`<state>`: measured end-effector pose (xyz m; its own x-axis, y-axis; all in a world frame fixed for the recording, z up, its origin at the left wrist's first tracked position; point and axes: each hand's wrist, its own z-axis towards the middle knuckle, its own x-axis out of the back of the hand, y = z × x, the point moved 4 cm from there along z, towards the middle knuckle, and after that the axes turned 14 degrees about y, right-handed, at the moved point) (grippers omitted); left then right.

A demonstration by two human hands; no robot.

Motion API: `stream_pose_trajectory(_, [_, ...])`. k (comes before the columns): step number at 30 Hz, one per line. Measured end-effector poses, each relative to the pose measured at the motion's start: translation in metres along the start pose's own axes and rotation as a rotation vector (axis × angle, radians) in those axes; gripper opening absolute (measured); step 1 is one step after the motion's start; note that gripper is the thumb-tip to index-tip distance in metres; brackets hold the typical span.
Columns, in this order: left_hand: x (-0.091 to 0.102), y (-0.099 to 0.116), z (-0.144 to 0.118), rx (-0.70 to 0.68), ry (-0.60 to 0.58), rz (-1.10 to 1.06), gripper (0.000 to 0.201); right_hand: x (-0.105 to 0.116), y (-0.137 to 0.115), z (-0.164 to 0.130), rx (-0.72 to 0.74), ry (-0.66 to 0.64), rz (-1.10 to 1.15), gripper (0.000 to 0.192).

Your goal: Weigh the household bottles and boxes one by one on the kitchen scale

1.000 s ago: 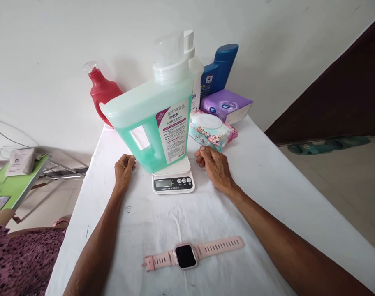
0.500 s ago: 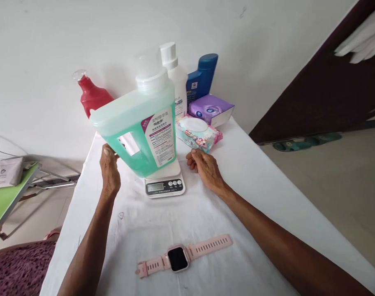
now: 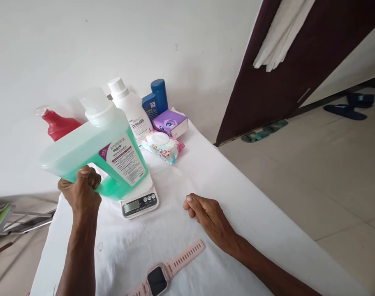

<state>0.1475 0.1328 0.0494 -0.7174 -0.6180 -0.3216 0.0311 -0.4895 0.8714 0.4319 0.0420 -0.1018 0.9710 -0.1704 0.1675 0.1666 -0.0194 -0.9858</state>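
Observation:
My left hand (image 3: 82, 187) is wrapped around the handle of a large jug of green liquid detergent (image 3: 91, 146), which has a translucent cap and a printed label. The jug's base is at the plate of a white digital kitchen scale (image 3: 141, 204); whether it rests there or is slightly raised I cannot tell. My right hand (image 3: 207, 216) hovers or rests over the white cloth, right of the scale, its fingers curled together with nothing visible in them. Nearest to it lies a pink smartwatch (image 3: 157, 280), partly cut off by the bottom edge.
Behind the jug stand a red bottle (image 3: 59, 125), a white detergent bottle (image 3: 130, 109) and a blue bottle (image 3: 159, 96). A wet-wipe pack (image 3: 164, 146) and purple tissue pack (image 3: 170, 122) lie beside them. The cloth-covered table (image 3: 237, 193) meets a wall; slippers (image 3: 264, 131) lie on the floor.
My left hand has gone from beside the jug to a grip on its handle. The right hand has drawn back toward me, away from the wipes. The view has turned right.

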Motion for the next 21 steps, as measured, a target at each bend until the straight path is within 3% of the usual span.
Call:
stream_pose_trajectory(6, [-0.028, 0.029, -0.017, -0.002, -0.108, -0.051, 0.070, 0.001, -0.006, 0.005, 0.051, 0.028, 0.030, 0.057])
stream_pose_trajectory(9, [-0.050, 0.031, -0.037, 0.058, -0.156, -0.087, 0.075, -0.003, -0.006, 0.001, 0.155, -0.017, 0.000, 0.054])
stream_pose_trajectory(15, [-0.091, 0.001, -0.088, 0.221, -0.253, -0.086, 0.069, -0.005, -0.007, -0.007, 0.437, -0.111, -0.081, 0.043])
stream_pose_trajectory(21, [-0.109, -0.033, -0.114, 0.312, -0.279, -0.079, 0.063, -0.003, -0.014, -0.014, 0.667, -0.071, -0.167, 0.036])
